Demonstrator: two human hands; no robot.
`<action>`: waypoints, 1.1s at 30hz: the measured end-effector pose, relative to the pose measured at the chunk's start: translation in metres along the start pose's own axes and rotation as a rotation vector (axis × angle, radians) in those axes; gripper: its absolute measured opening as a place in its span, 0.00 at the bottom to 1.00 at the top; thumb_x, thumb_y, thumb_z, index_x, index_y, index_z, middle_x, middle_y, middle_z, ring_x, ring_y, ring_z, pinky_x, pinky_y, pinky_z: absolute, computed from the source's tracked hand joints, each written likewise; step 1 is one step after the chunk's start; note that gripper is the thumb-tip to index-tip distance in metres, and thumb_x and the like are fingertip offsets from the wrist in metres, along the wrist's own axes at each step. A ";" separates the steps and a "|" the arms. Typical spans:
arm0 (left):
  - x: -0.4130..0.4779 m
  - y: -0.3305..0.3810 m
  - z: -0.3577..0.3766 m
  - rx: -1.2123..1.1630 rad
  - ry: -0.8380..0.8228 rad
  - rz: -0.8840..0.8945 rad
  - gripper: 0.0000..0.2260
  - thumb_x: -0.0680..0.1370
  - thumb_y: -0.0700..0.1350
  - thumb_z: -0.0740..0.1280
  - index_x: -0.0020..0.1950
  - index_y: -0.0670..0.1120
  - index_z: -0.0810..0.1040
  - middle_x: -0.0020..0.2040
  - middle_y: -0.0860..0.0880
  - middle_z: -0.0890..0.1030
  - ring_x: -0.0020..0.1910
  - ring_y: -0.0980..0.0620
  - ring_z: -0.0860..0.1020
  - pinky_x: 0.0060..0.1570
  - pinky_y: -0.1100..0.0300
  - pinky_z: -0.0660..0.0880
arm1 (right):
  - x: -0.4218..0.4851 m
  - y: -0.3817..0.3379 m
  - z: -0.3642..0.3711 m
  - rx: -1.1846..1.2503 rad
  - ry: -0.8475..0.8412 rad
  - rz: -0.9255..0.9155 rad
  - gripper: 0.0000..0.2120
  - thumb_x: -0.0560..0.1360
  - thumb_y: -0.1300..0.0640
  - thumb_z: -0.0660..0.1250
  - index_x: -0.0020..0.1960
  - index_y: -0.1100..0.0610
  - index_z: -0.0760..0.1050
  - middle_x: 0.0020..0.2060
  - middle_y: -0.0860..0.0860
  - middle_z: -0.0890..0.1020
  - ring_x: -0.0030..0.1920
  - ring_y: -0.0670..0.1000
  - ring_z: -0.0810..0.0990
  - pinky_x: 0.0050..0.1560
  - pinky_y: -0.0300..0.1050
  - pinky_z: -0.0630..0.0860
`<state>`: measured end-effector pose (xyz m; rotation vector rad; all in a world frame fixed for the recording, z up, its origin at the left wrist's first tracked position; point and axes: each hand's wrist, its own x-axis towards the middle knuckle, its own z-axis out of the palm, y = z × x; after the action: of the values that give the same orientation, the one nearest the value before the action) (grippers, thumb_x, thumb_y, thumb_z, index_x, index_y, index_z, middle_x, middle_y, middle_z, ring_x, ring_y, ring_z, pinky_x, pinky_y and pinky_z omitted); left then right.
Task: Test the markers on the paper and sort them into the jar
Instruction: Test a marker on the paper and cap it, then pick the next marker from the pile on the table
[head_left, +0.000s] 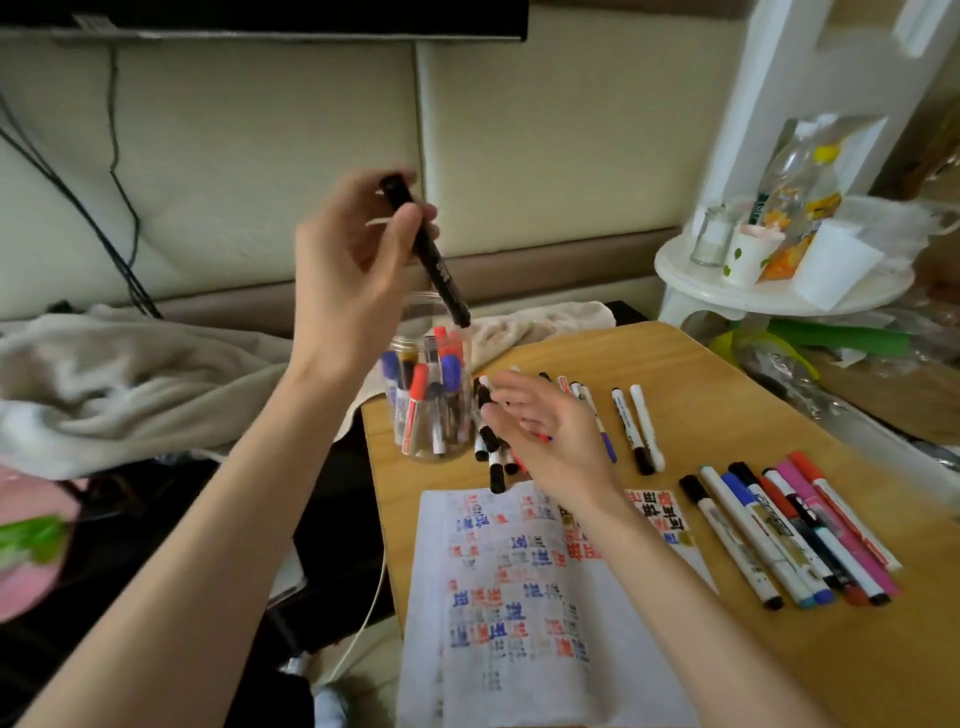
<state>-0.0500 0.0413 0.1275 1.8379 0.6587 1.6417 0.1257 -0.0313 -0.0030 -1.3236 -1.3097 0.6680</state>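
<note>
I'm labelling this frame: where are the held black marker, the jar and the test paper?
black marker (428, 255), head view, middle of barrel.
jar (428, 312), head view, clear upper wall.
paper (519, 649), head view, centre of sheet.

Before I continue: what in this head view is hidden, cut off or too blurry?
Head view:
- The marker pile: partly hidden under the right hand.
- The black marker in the left hand: label blurred, unreadable.
- The paper: near edge cut off by the frame's bottom.
- The jar: contents too crowded to count.
</note>
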 end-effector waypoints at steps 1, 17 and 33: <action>0.007 0.000 -0.005 0.023 0.012 0.029 0.11 0.84 0.36 0.63 0.67 0.39 0.73 0.52 0.43 0.84 0.52 0.50 0.85 0.56 0.57 0.81 | 0.004 -0.002 0.000 -0.004 0.014 -0.003 0.22 0.78 0.50 0.75 0.70 0.51 0.78 0.59 0.45 0.85 0.58 0.37 0.82 0.57 0.29 0.76; -0.017 -0.070 0.002 0.503 -0.149 -0.098 0.09 0.81 0.46 0.70 0.61 0.49 0.83 0.54 0.54 0.85 0.54 0.60 0.83 0.57 0.54 0.81 | 0.007 0.010 -0.004 -0.006 0.064 0.081 0.16 0.79 0.54 0.74 0.67 0.49 0.80 0.54 0.41 0.86 0.56 0.36 0.82 0.54 0.28 0.76; -0.048 -0.074 0.008 0.814 -0.151 0.286 0.24 0.77 0.58 0.71 0.69 0.47 0.78 0.66 0.46 0.76 0.68 0.45 0.72 0.69 0.47 0.67 | -0.006 0.038 -0.030 -0.093 0.141 0.155 0.14 0.79 0.55 0.74 0.64 0.48 0.80 0.54 0.40 0.84 0.54 0.35 0.82 0.53 0.30 0.78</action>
<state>-0.0461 0.0593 0.0409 2.7014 1.1542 1.4865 0.1639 -0.0373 -0.0329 -1.5318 -1.1437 0.6137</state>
